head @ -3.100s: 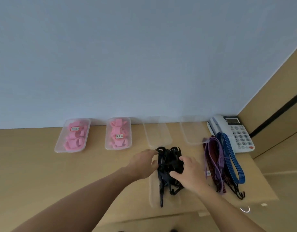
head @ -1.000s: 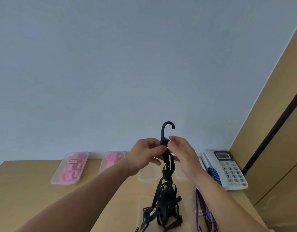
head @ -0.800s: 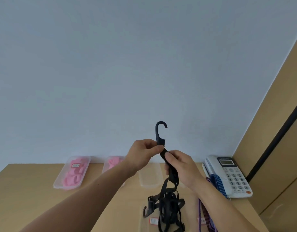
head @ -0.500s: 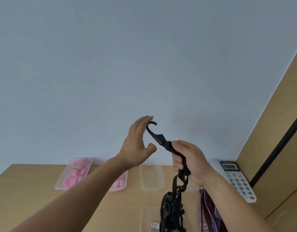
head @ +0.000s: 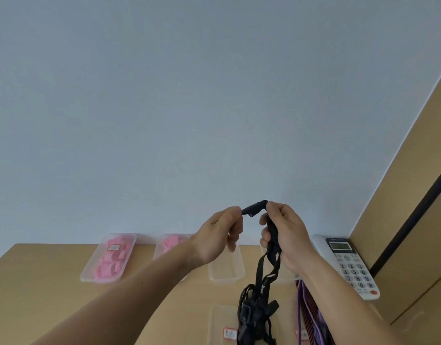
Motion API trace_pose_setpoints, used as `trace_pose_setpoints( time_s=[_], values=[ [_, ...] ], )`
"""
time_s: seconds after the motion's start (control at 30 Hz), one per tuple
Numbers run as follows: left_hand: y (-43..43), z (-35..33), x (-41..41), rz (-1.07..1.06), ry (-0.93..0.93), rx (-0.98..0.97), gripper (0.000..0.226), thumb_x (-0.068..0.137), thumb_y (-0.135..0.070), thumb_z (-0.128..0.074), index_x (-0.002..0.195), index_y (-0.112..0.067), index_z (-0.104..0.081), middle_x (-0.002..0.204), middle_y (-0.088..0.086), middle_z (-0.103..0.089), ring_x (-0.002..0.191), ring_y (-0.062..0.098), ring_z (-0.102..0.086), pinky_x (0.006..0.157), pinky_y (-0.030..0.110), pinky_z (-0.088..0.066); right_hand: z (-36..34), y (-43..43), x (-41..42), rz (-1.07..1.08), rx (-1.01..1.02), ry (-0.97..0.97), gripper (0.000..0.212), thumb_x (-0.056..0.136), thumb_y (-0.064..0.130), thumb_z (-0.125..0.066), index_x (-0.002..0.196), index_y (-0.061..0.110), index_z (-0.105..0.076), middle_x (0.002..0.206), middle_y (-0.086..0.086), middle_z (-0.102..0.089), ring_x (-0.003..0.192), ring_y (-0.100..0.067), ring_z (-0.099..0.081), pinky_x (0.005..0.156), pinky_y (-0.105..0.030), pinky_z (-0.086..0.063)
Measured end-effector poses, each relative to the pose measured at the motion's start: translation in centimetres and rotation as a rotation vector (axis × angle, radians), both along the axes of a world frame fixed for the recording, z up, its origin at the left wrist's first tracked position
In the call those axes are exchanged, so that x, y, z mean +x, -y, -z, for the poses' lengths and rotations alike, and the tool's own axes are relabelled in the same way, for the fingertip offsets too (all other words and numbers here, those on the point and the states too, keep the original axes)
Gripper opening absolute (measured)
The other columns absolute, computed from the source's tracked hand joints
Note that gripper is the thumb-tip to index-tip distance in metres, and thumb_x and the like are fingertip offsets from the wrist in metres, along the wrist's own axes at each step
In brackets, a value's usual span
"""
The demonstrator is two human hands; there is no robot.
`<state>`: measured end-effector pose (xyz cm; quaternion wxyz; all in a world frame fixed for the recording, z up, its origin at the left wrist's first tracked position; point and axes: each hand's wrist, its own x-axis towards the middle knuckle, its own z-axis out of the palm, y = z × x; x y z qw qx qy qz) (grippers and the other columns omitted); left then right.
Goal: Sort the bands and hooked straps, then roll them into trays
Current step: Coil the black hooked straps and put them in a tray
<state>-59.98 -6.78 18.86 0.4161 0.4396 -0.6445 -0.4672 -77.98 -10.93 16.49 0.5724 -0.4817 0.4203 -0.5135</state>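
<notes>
1. Two hands hold the black hooked strap aloft: left hand, open a moment ago, now pinches its hook; right hand grips below.
2. Tail dangles over the tray; rolling likely starts.

Pale blue wall, wooden desk, tan side panel, white telephone

Office desk, prob.
Corded desk phone lower right of frame; tan wood desk w/ plain pale wall behind.
</notes>
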Motion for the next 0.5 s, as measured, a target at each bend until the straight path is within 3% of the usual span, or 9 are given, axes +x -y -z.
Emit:
trace_pose_setpoints(
  time_s=[0.13,0.23,0.33,0.5],
  values=[
    [0.1,0.6,-0.1,-0.001,0.063,0.004,0.024,0.092,-0.036,-0.047,0.076,-0.018,-0.048,0.075,-0.007,-0.047,0.072,0.013,-0.048,0.075,0.033,-0.048,-0.1,-0.8,1.4,0.045,0.015,-0.125,0.039,0.101,0.045,-0.048,0.087,0.02,-0.074,0.076,-0.002,-0.069,0.048,-0.022,-0.053,0.046,-0.031,-0.045],
    [0.4,1.5,0.0,-0.04,0.278,-0.174,0.023,0.102,-0.027,-0.048,0.086,-0.011,-0.047,0.084,-0.009,-0.044,0.071,0.004,-0.047,0.071,0.019,-0.044,-0.5,-1.4,2.0,0.084,0.056,-0.165,0.044,0.101,0.048,-0.044,0.084,0.019,-0.073,0.067,-0.004,-0.068,0.045,-0.023,-0.054,0.04,-0.027,-0.042],
    [0.7,2.2,-0.4,-0.111,0.512,-0.396,0.018,0.102,-0.024,-0.049,0.086,-0.015,-0.048,0.089,-0.006,-0.042,0.075,0.016,-0.051,0.072,0.03,-0.045,-0.8,-1.9,3.0,0.086,0.073,-0.139,0.048,0.1,0.047,-0.044,0.083,0.008,-0.066,0.063,-0.005,-0.066,0.045,-0.024,-0.054,0.042,-0.028,-0.044],
    [1.8,1.9,-0.1,-0.286,0.848,-0.64,0.016,0.1,-0.022,-0.049,0.092,-0.009,-0.055,0.085,0.0,-0.041,0.065,0.023,-0.044,0.055,0.037,-0.039,0.3,-2.7,4.0,0.037,-0.086,-0.399,0.044,0.104,0.04,-0.035,0.076,0.013,-0.056,0.058,0.004,-0.061,0.044,-0.012,-0.047,0.048,-0.029,-0.039]
  ],
)
